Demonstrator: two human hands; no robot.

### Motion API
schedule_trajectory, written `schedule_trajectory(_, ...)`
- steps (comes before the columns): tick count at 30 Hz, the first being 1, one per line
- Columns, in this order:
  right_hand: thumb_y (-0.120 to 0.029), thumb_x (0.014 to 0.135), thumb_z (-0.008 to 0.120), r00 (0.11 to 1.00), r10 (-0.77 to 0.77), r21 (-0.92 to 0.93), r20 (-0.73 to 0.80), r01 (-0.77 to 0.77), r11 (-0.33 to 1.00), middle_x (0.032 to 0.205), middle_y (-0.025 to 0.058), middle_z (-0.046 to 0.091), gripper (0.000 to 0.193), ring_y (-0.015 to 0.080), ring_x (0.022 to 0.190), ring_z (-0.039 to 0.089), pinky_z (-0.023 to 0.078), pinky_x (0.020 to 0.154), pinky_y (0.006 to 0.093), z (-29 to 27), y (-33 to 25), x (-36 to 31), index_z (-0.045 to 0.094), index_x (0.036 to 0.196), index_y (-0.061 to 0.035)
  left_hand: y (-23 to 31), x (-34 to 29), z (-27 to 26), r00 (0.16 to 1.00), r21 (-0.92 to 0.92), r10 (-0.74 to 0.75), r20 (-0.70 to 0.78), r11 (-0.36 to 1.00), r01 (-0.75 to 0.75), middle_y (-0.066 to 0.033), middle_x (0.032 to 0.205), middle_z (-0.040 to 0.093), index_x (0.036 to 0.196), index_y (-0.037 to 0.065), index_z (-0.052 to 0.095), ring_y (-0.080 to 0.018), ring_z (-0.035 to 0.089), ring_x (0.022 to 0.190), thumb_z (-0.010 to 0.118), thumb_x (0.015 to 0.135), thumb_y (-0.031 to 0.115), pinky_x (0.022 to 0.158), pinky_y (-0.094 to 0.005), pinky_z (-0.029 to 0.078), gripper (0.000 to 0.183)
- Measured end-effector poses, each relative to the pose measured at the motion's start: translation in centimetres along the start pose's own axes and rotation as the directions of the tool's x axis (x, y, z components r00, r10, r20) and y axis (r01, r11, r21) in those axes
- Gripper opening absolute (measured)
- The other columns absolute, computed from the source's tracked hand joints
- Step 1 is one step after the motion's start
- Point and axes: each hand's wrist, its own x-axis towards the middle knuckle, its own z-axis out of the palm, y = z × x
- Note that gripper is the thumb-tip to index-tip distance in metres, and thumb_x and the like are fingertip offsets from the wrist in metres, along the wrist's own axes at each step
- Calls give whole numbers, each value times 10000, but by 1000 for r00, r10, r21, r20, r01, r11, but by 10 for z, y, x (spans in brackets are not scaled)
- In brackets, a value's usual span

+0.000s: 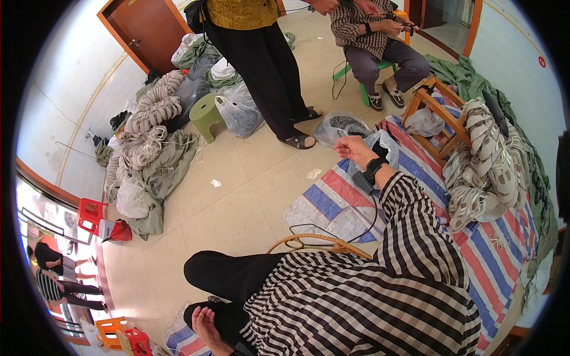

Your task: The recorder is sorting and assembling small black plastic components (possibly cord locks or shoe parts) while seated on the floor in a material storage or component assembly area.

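My right hand [354, 149] reaches forward with its fingers curled together; what they hold, if anything, is too small to make out. Just beyond it lies a clear plastic bag [337, 127] with dark things inside, and a white bag [383, 144] stands beside it. Around my right wrist sits a black band [374, 168], with a small dark box [363, 181] and a cable [376, 216] below. My left hand [209, 327] rests by my black-trousered leg, fingers loosely apart, nothing visible in it.
Striped sheeting [409, 178] covers the floor at right, bearing a wooden frame [436, 121] and bundled shoe parts [490, 160]. More bundles [155, 113] and a green stool [206, 115] are at left. One person [261, 65] stands ahead; another [380, 50] sits with hands raised.
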Motion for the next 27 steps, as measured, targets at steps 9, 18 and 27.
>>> schedule_trajectory(9,-113,816,592,999,-27,59,-34,29,998,785,85,632,99,172,626,610,533,564,320,-34,-3,6,583,881,-39,-1,2,-2,1000,0,5,14,1000,-5,-168,895,649,1089,-30,528,-221,659,757,497,882,64,700,-307,566,229)
schedule_trajectory(18,-99,822,569,997,-26,54,-73,30,998,798,95,633,102,174,622,604,531,553,315,-41,-6,11,563,893,-26,0,2,0,1000,2,-15,-13,1000,15,-160,886,655,1068,-21,537,-217,660,755,509,877,62,704,-308,564,210)
schedule_trajectory(27,-98,824,570,996,-28,48,-87,33,998,802,81,630,94,167,644,600,530,584,320,-35,-12,9,565,893,-34,1,0,-1,1000,0,-16,-2,1000,16,-153,878,654,1058,-14,544,-216,657,746,513,867,54,701,-310,561,205)
